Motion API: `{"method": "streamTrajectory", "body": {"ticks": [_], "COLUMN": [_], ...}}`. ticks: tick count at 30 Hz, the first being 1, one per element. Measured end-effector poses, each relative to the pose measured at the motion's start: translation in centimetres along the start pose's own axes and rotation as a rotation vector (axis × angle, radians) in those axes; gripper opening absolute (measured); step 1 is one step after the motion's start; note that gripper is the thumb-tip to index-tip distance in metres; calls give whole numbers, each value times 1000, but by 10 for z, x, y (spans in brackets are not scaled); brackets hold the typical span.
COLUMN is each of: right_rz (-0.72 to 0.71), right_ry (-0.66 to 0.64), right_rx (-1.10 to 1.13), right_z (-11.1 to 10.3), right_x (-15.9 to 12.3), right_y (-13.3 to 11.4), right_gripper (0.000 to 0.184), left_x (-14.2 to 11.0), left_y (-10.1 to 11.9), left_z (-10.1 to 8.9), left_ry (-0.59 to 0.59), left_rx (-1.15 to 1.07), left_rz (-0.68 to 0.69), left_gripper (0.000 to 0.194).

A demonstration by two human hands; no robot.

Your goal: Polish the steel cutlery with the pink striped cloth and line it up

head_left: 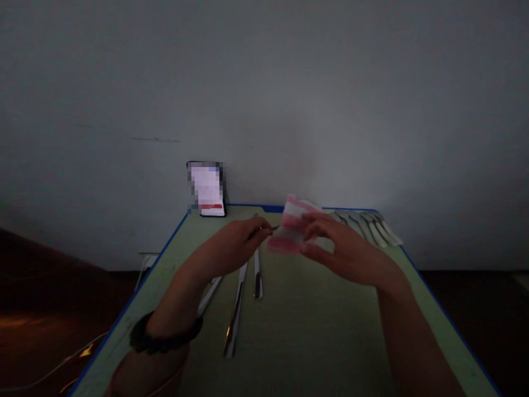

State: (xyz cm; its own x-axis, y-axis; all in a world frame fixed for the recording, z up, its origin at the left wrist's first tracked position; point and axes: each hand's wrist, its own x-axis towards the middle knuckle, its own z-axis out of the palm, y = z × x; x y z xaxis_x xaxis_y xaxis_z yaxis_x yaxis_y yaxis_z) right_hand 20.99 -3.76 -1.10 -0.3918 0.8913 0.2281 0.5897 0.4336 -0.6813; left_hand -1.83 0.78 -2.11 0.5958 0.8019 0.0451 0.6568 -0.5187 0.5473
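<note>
My left hand (247,237) is closed, with thumb and fingers pinching the end of a thin metal piece of cutlery (275,227). The rest of that piece is hidden by a pink and white striped cloth (289,226), so its kind does not show. My right hand (330,237) has its fingers curled on the cloth's right side, thumb at the lower edge. Both hands are raised over the table. Below my left hand lie a long table knife (235,314), another metal handle (258,275) and a third piece (210,295) partly covered by my wrist.
Several pieces of cutlery, some like spoons (363,223), lie in a row at the back right. A lit phone (210,190) leans against the wall (264,99) at the back left. The pale green table (314,331) has blue edges. White cables (53,364) hang at the left.
</note>
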Motion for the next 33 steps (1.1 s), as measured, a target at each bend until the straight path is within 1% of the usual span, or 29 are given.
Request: {"method": "streamTrajectory", "body": {"ticks": [2,5,8,10,14,16,19,21,23,25,26,27,28,29,31,32,33], "right_rz": [106,181,208,198,207,262,356,374,332,237,181,127,79,34,-51,-83,-101], "right_ry": [213,513,708,774,746,761,836,897,976,1075,1114,1120,1078,991,734,630,571], "right_rx": [142,341,568,785,1270,1407,1472,1465,1402,1249,1129,984,825,661,367,253,164], "right_z": [16,36,48,51,51,50,44,38,29,20,17,14,13,13,16,19,22], "right_x": [9,24,35,39,44,44,44,42,40,37,35,32,30,28,24,23,23], "right_y": [5,18,28,31,38,42,51,56,58,56,52,46,40,34,23,20,19], "right_gripper": [26,34,42,38,17,12,11,12,14,17,18,18,18,17,18,22,26], "left_x": [-1,-3,-4,-5,-3,-3,-3,-3,-3,-3,-3,-3,-2,-2,-1,-1,-1], "left_y": [5,13,19,22,23,22,18,15,13,11,10,11,12,13,16,18,19], "left_z": [3,6,7,9,14,15,14,11,8,7,7,7,8,9,10,11,12], "left_ry": [56,105,139,138,128,134,155,193,226,236,231,231,232,233,243,247,252], "left_rx": [70,103,104,107,114,125,155,175,189,196,198,199,200,199,202,208,219], "left_rz": [-15,3,36,45,68,74,70,49,24,11,8,5,4,9,28,37,42], "left_gripper": [33,36,37,38,40,41,39,37,35,34,33,32,32,31,30,30,30]}}
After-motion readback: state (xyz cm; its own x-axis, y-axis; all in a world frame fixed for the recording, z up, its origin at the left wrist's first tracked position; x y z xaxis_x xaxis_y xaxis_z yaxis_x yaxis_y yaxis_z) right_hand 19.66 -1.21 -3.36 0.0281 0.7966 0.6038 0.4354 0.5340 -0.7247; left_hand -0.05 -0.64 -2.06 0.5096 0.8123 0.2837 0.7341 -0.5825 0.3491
